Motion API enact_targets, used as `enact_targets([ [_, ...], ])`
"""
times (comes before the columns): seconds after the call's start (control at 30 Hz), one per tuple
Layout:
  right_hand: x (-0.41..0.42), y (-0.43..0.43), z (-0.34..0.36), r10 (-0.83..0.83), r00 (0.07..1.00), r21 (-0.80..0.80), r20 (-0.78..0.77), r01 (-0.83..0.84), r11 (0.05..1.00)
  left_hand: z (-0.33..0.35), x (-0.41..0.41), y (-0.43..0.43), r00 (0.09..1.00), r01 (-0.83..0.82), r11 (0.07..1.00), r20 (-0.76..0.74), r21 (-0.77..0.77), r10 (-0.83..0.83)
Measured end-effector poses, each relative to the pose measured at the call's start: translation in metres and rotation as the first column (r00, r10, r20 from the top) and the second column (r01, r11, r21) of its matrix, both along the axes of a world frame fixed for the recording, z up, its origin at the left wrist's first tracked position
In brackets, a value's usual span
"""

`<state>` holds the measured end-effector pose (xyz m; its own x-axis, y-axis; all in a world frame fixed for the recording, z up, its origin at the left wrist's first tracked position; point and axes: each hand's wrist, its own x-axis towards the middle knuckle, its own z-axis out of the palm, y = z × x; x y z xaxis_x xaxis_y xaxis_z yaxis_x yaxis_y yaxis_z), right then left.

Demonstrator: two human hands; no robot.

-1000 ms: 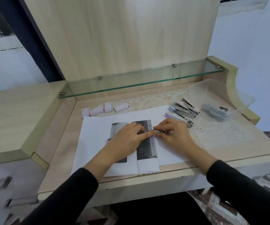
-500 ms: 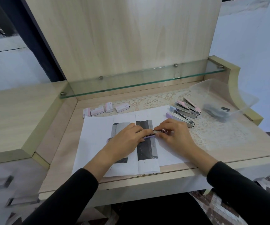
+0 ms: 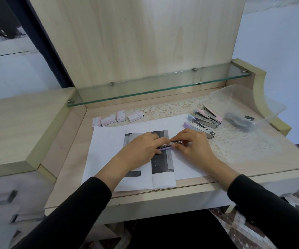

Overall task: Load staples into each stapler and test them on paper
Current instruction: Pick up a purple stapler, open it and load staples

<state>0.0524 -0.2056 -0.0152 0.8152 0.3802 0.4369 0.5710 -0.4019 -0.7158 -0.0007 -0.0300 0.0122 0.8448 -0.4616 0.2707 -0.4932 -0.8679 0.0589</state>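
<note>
Desk [image 3: 69,159] with lace mat [image 3: 234,141], glass shelf [image 3: 163,85]

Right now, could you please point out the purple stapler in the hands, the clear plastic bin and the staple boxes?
purple stapler [image 3: 164,148]: head view, on its lilac body.
clear plastic bin [image 3: 238,97]: head view, on its bare far wall.
staple boxes [image 3: 108,120]: head view, on the second box from left.

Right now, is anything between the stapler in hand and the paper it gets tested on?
Nothing visible. The left hand and right hand both grip the purple stapler, which sits directly over the folded paper, on its dark printed strip. The spare staplers lie apart to the right, on the lace mat.
</note>
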Motion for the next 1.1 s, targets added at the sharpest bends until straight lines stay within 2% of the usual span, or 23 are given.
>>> enact_targets([
  [0.13, 0.001, 0.0, 0.0, 0.001, 1.0, -0.007, -0.007, -0.002, 1.0, 0.001, 0.001, -0.001, 0.999, -0.026, 1.0, -0.03, -0.001, 0.026],
  [0.7, 0.002, 0.001, 0.001, 0.042, 0.998, -0.031, -0.05, -0.043, 0.999, -0.016, 0.005, 0.013, 0.993, 0.044, 0.998, 0.108, -0.041, -0.039],
  [0.83, 0.003, 0.002, -0.001, 0.035, 0.998, -0.02, -0.049, -0.036, 0.999, -0.015, 0.004, 0.014, 0.992, 0.038, 0.993, 0.124, -0.114, -0.024],
  [0.97, 0.005, 0.002, -0.003, 0.036, 0.997, -0.01, -0.063, -0.036, 0.999, -0.023, 0.004, 0.015, 0.977, 0.007, 0.981, 0.209, -0.192, 0.034],
  [1.1, 0.004, 0.001, -0.002, 0.049, 0.998, -0.022, -0.04, -0.05, 0.998, -0.023, 0.0, 0.002, 0.943, -0.078, 0.921, 0.271, -0.383, 0.192],
])
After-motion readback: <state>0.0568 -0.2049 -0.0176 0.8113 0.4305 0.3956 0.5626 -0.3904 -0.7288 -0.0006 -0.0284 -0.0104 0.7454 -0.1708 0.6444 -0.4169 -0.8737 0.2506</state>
